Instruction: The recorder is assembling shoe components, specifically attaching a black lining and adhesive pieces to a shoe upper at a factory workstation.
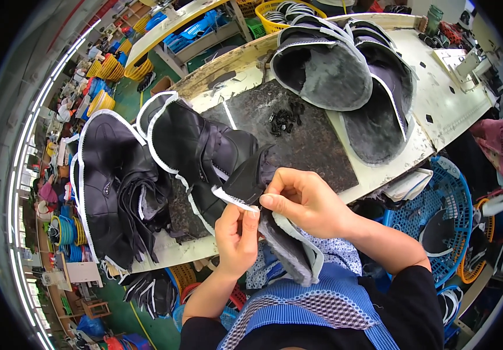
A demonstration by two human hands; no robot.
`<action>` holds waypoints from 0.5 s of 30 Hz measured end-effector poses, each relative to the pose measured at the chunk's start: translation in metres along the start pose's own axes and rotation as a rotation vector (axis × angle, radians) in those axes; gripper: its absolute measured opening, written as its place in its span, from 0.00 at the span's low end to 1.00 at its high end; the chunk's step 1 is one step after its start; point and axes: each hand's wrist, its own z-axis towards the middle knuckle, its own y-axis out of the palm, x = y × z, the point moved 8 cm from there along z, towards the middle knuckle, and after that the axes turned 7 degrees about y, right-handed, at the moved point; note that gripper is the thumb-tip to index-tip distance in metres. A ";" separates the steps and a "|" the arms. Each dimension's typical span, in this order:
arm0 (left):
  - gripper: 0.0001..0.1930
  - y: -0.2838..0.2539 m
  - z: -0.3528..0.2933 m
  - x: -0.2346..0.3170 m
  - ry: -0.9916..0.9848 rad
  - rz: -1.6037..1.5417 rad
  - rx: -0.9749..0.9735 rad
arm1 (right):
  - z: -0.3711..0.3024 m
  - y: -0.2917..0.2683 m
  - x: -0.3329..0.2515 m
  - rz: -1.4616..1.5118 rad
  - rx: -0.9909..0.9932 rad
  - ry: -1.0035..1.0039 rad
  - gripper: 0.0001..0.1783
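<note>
My left hand [237,238] pinches the white trim of a black boot upper [243,181] between thumb and fingers. Close beside it, my right hand [310,204] has its thumb and forefinger pressed together at the same edge; anything small between those fingertips is hidden. The upper's grey fleece lining [291,251] hangs down over my lap. More black uppers with white edging [108,169] lie bunched to the left. A heap of small black parts [286,119] sits on the dark mat [321,151] ahead of my hands.
Stacked fleece-lined uppers [336,76] stand at the far right of the white table [447,119]. A blue plastic basket [458,192] is at my right, below the table edge. At the back are a yellow basket [272,24] and a second bench [170,29].
</note>
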 end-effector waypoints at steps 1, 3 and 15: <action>0.10 0.003 0.000 -0.003 -0.001 0.000 0.002 | -0.001 0.002 -0.002 0.000 -0.002 0.001 0.10; 0.09 0.002 0.001 0.005 0.160 0.057 0.115 | -0.008 -0.001 -0.025 -0.334 0.152 -0.183 0.09; 0.08 0.006 -0.005 -0.011 -0.042 -0.221 0.037 | -0.005 -0.004 -0.030 -0.225 0.132 -0.122 0.09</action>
